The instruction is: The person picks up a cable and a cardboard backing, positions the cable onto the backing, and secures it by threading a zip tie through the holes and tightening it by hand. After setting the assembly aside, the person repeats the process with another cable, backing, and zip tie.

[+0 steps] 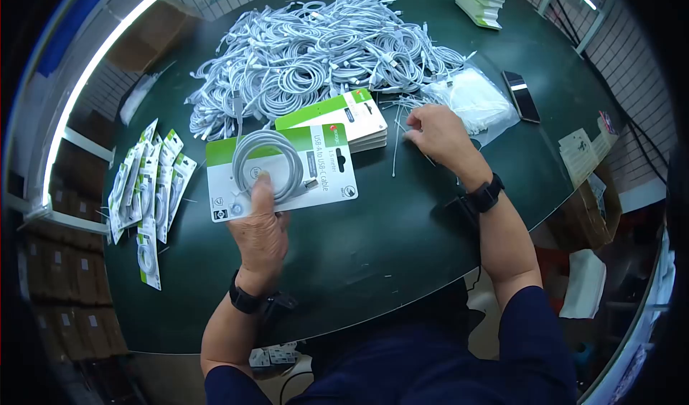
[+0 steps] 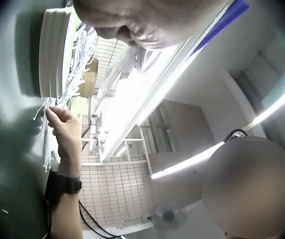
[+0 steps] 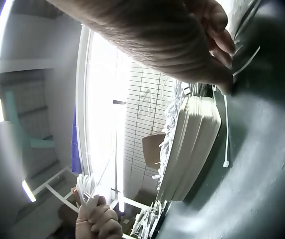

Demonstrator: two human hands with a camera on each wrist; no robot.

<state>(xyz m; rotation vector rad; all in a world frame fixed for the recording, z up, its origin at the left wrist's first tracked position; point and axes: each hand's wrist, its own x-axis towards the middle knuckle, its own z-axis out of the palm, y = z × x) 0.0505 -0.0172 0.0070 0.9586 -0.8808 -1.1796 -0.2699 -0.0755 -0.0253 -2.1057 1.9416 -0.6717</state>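
Thumb on top, my left hand (image 1: pixel 260 229) pinches the coiled cable (image 1: pixel 269 165) flat against a green-and-white backing card (image 1: pixel 326 182). I hold the card just above the dark green table (image 1: pixel 402 240), in front of me and a little to the left. The print on the card reads "USB-A to USB-C Cable"; the smaller logo and icons are too tiny to read. My right hand (image 1: pixel 438 136) is out to the right with its fingertips pressed together, pinching thin white cable ties (image 1: pixel 396 139) that lie scattered on the table beside a stack of cards (image 1: pixel 352 118) of the same kind. Just past that hand sits a clear plastic bag (image 1: pixel 477 100) of white ties, and a dark phone (image 1: pixel 522 96) lies beyond it. A big heap of loose cables (image 1: pixel 323 46) fills the far middle of the table. Finished packs (image 1: pixel 147 190) fan out at the left edge, and another pile of cards (image 1: pixel 477 0) stands at the far side.
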